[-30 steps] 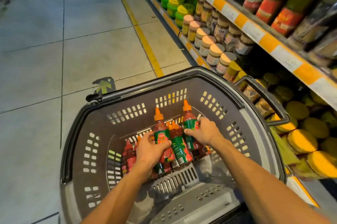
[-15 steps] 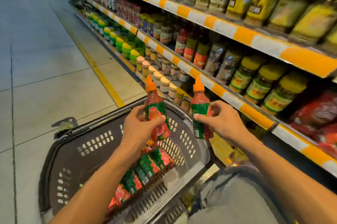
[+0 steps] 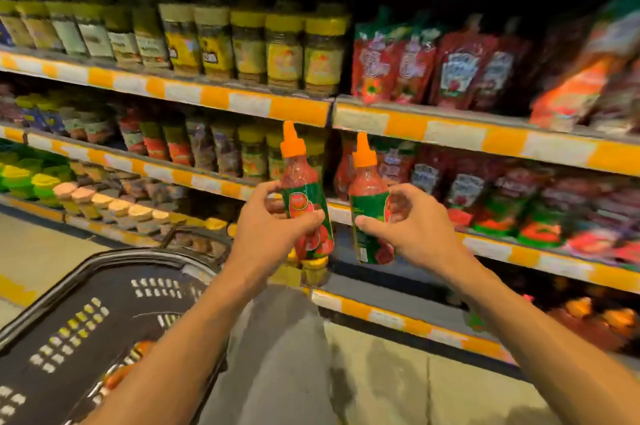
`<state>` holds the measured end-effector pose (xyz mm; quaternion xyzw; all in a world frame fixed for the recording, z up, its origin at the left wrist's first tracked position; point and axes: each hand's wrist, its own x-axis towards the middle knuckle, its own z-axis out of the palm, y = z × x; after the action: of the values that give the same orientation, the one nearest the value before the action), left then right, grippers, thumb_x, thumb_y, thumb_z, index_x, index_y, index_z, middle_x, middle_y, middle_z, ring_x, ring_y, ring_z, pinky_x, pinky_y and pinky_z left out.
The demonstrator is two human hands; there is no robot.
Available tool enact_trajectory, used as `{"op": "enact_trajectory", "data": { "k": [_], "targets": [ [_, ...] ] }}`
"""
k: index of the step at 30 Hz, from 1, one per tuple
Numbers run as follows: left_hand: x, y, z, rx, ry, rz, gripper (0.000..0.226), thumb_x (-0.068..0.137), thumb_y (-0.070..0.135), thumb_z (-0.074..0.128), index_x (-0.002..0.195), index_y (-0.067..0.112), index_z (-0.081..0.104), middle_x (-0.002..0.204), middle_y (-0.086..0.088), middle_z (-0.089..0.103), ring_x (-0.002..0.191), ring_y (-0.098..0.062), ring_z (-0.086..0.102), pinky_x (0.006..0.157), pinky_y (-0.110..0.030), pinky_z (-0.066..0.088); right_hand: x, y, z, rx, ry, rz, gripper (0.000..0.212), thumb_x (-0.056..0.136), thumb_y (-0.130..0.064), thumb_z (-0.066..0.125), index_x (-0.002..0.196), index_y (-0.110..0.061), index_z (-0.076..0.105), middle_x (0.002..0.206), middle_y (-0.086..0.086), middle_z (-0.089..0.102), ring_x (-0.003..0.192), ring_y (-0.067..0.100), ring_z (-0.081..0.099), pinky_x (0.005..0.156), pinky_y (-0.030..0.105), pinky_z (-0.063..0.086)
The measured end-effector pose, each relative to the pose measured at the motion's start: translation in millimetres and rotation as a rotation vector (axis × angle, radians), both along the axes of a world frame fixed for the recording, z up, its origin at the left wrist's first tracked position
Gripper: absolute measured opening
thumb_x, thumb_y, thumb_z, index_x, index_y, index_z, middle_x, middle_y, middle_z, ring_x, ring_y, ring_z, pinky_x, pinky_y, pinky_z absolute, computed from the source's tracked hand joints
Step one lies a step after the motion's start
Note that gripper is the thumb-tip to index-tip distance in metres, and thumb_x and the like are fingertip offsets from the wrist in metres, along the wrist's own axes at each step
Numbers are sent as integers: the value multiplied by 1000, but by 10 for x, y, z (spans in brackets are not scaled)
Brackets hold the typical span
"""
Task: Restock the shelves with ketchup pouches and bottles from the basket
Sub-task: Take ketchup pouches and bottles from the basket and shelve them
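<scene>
1. Ketchup bottles, two of them, are held up in front of the shelves, one in each hand, both upright with a slight tilt and orange caps pointing up.
2. Nearest, the grey basket [image 3: 104, 303] sits at lower left; its perforated wall shows, and something orange and red lies inside, too blurred to name.
3. A grey-clad knee [image 3: 277, 355] rises between the forearms, just right of the basket.
4. The left hand [image 3: 266, 227] grips the left bottle [image 3: 304, 196] round its green label, fingers [image 3: 304, 218] curled across the front.
5. The right hand [image 3: 412, 227] holds the right bottle [image 3: 369, 203] by its side, thumb on the label's lower part and fingers curled behind it.
6. The two bottles stand just beside each other, apart, the left one slightly higher.
7. Behind them runs a shelf edge [image 3: 519, 251] striped orange and white, carrying red pouches [image 3: 502, 203] to the right.
8. Left of the hands, on the same level, stand jars [image 3: 221, 147], blurred.
9. Lower left, a row of jars with pale lids [image 3: 104, 203] leads off to green-lidded ones.
10. One shelf higher, yellow-lidded jars [image 3: 284, 50] fill the left half and more red pouches [image 3: 415, 61] the right.
</scene>
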<state>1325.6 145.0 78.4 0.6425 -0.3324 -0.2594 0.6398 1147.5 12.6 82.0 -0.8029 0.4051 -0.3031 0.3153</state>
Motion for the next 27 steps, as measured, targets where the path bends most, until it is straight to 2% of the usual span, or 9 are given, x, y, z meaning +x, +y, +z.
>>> {"op": "enact_trajectory", "data": {
  "k": [3,5,8,12,17,22,25,27],
  "targets": [
    [-398,-336,-136,58,-33,-120,54,72,13,88,116,27,61,102,-1,73,81,-7,73,70,-24,59,-488,-127,-171,41,5,-116,54,68,-56,85,105,-34,52,93,-21,56,75,-4,55,60,11,39],
    [-644,-542,-297,100,-55,-187,49,71,11,87,109,27,62,94,4,73,76,-3,71,66,-20,57,-787,-182,-335,82,7,-182,56,69,-54,85,107,-27,54,89,-16,55,70,2,53,63,21,43],
    [-987,-807,-623,190,-90,-282,41,71,12,85,97,29,60,90,8,72,81,-7,70,72,-26,55,-1193,-222,-640,147,11,-286,54,68,-49,88,105,-21,60,85,-10,62,70,8,59,71,36,54],
    [-1348,-1066,-1171,297,-120,-378,41,72,16,82,100,31,56,93,8,70,86,-9,68,75,-30,55,-1620,-242,-1176,219,5,-417,49,66,-49,88,99,-26,61,83,-13,64,72,4,64,67,31,55],
    [-1631,-1334,-1814,398,-181,-411,42,64,24,82,92,32,52,87,12,68,77,-1,65,67,-25,51,-1927,-309,-1887,304,35,-538,49,63,-52,86,93,-28,56,84,-16,60,76,-2,58,59,16,43],
    [-1765,-1663,-2284,450,-263,-431,49,65,23,84,100,33,51,87,17,64,70,12,60,59,-13,41,-2013,-476,-2419,430,22,-585,48,63,-55,85,85,-31,49,81,-12,62,76,7,62,60,26,45],
    [-1777,-1906,-2514,446,-323,-445,54,65,25,85,105,33,50,85,23,59,72,12,58,55,-7,40,-1985,-650,-2678,472,8,-589,48,63,-51,85,89,-31,51,86,-8,66,70,5,67,53,23,52],
    [-1753,-2089,-2651,437,-350,-443,54,64,25,85,106,33,52,85,24,59,74,13,60,54,-4,41,-1933,-790,-2840,502,-25,-579,50,63,-46,86,97,-29,53,93,-4,65,78,13,70,61,36,61]
  ]
}}
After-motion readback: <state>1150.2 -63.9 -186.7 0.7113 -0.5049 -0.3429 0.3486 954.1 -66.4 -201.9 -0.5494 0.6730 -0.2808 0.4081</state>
